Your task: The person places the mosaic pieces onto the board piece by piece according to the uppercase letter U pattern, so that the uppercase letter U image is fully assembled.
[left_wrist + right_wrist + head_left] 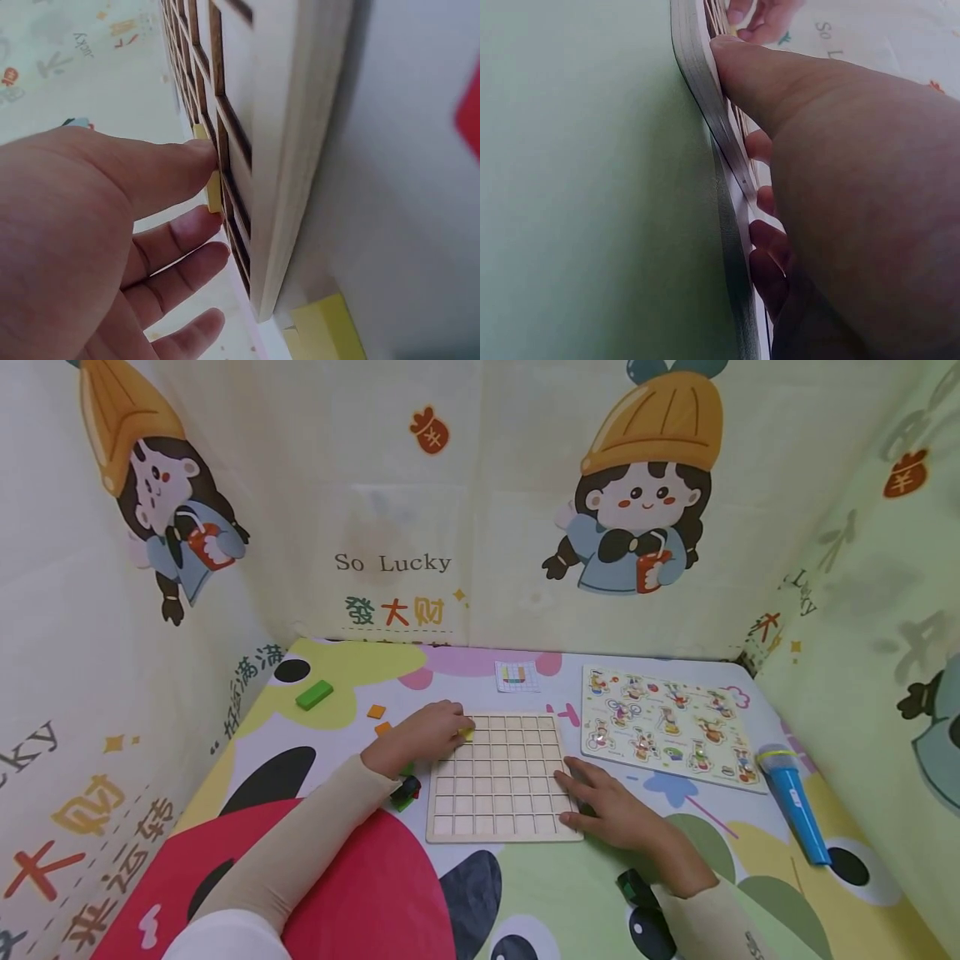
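Pinching one yellow piece [214, 195] in the left grip [429, 737], at the far-left cells of the grid board [502, 838]! Resting the right grip [611, 806], relaxed, on its right edge; spotting two orange pieces [377, 712] left of it, one microphone [799, 810] right.

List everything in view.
Grid board: one, pale, centre.
Yellow pieces: two, yellow, held and beside grid board.
Orange pieces: two, orange, left.
Block: one, green, far left.
Card: one, white, far centre.
Picture board: one, cream, far right.
Microphone: one, blue, right.
Small pieces: count unclear, green, beside grid board.
Dark objects: two, black, by sleeves.
Backdrop: one, cream, behind.
Table cover: one, multicoloured, underneath.
Sleeves: two, beige, foreground.
Left hand: one, grid board's left.
Right hand: one, grid board's right.
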